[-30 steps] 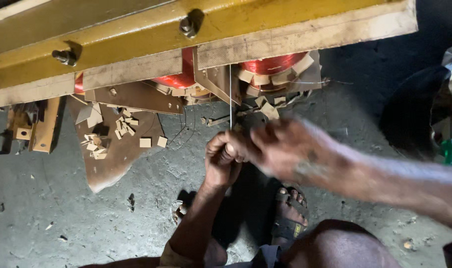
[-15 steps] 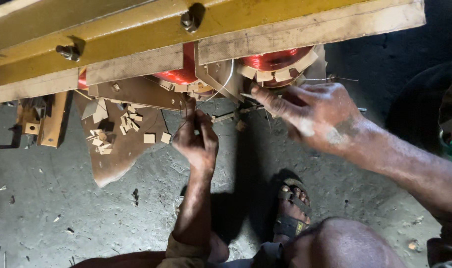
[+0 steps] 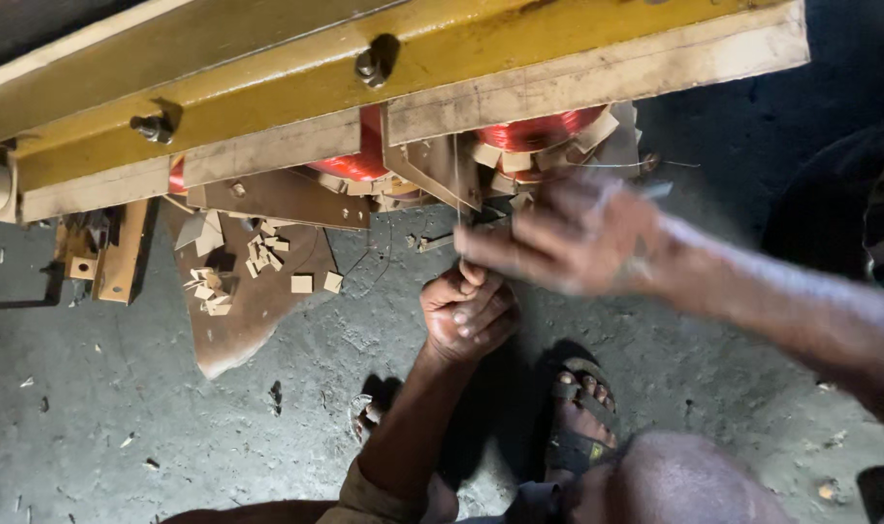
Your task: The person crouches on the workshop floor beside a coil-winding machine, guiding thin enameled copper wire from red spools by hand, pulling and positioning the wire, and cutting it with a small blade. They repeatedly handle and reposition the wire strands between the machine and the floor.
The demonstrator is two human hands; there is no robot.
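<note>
Below the yellow beam (image 3: pixel 384 92), left hand (image 3: pixel 469 315) sits clenched in a fist, fingers curled tight around a thin strand (image 3: pixel 455 209) that runs straight up from the fist to the red coil windings (image 3: pixel 539 131) under the beam. Right hand (image 3: pixel 568 238) is just above and right of the fist, blurred (motion smear), fingertips pointing left toward the same strand near the top of the fist; cannot tell whether it pinches the strand or only touches it. Both hands are near the floor's middle, in front of the beam's lower edge. Second red coil (image 3: pixel 350 160) shows further left, with tan wedge pieces (image 3: pixel 505 160) packed around the windings. Brown sheet (image 3: pixel 253 311) lies on the grey concrete floor (image 3: pixel 122 427) toward its left part, small tan cut blocks (image 3: pixel 316 283) scattered on it. Two bolts (image 3: pixel 369 66) stick out of the beam face. Sandalled foot (image 3: pixel 578 427) rests on the floor below the hands, knee at the bottom edge.
</note>
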